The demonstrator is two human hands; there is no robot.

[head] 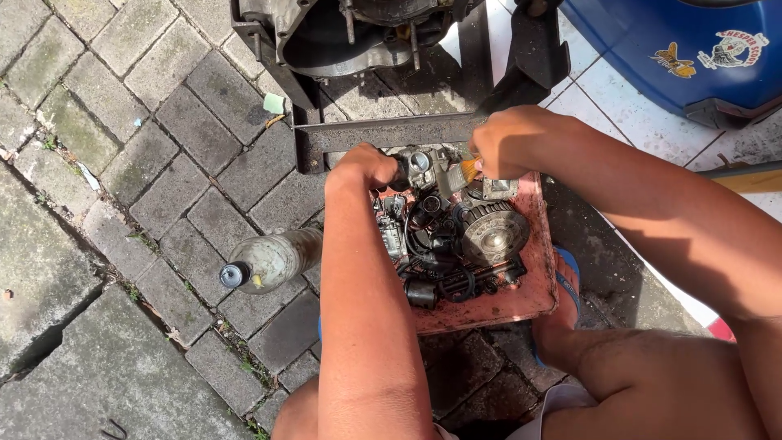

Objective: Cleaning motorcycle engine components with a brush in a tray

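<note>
At far left a clear bottle (273, 261) with a dark cap lies on its side on the paving (122, 122), apart from the work. My left hand (366, 167) is next: its fingers are closed around a dark stub on the small metal part (423, 167), steadying it over the red tray (533, 285). The tray sits on the paving and holds greasy engine pieces, among them a round finned wheel (493, 232) and black hoses (436, 253). My right hand (509, 138) is closed on a brush (466, 169), its orange bristles touching the part. Above, a steel bar (391, 130) of a stand crosses the frame; a blue panel (676, 49) stands at far right.

Judgement: the step in hand is brushing the part clean. The next move calls for turning it in the left hand to reach unbrushed faces, keeping it over the tray.
</note>
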